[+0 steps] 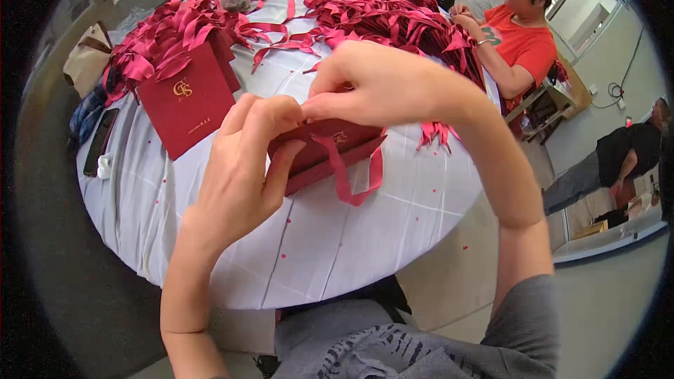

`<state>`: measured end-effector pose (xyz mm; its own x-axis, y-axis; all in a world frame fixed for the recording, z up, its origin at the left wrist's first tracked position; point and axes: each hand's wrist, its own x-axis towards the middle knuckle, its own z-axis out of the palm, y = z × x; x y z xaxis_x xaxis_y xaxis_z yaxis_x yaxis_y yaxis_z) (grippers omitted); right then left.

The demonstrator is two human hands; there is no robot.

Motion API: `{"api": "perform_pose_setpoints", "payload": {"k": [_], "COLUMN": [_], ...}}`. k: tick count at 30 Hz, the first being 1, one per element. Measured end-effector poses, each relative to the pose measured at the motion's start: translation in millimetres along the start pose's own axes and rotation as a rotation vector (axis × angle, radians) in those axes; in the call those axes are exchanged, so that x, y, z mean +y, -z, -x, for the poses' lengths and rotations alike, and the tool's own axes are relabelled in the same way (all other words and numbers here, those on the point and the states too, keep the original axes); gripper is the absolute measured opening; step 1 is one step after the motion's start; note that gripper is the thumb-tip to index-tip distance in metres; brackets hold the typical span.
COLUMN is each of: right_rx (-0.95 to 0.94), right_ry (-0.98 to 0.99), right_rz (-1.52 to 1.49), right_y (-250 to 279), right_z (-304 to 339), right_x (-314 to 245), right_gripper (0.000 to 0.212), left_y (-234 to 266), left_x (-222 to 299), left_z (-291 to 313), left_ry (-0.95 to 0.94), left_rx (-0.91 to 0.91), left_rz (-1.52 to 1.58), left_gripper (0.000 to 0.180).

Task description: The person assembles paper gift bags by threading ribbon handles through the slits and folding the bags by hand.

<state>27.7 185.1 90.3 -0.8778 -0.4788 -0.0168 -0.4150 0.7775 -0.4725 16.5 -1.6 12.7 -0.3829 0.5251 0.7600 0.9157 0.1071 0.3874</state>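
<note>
A dark red paper gift bag is held tilted above the near part of the table, its upper edge toward my fingers. My left hand is closed on its left end, thumb in front. My right hand is closed in a pinch at the upper edge, fingertips meeting those of the left; what it pinches is hidden. From that edge a pink-red ribbon hangs in a loop down the front. Left of my hands, another red gift bag with gold print leans against a heap of ribboned bags.
A white cloth covers the round table. Heaps of ribboned red bags fill its far side. A phone and a small white case lie at the left edge. Across the table, a person in a red shirt handles ribbons.
</note>
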Motion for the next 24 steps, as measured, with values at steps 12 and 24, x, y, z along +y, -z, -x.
{"api": "perform_pose_setpoints", "payload": {"k": [12, 24], "right_rx": [-0.21, 0.086], "right_ry": [-0.277, -0.189], "right_rz": [-0.154, -0.346], "right_y": [13.5, -14.8], "right_z": [-14.4, -1.1], "right_x": [-16.0, -6.2], "right_gripper": [0.019, 0.019], "left_y": [-1.6, -10.5], "left_x": [8.9, 2.7], "left_z": [-0.9, 1.1], "left_ry": [-0.027, -0.025], "left_rx": [-0.02, 0.118], "left_rz": [-0.117, -0.063], "left_gripper": [0.032, 0.032]}}
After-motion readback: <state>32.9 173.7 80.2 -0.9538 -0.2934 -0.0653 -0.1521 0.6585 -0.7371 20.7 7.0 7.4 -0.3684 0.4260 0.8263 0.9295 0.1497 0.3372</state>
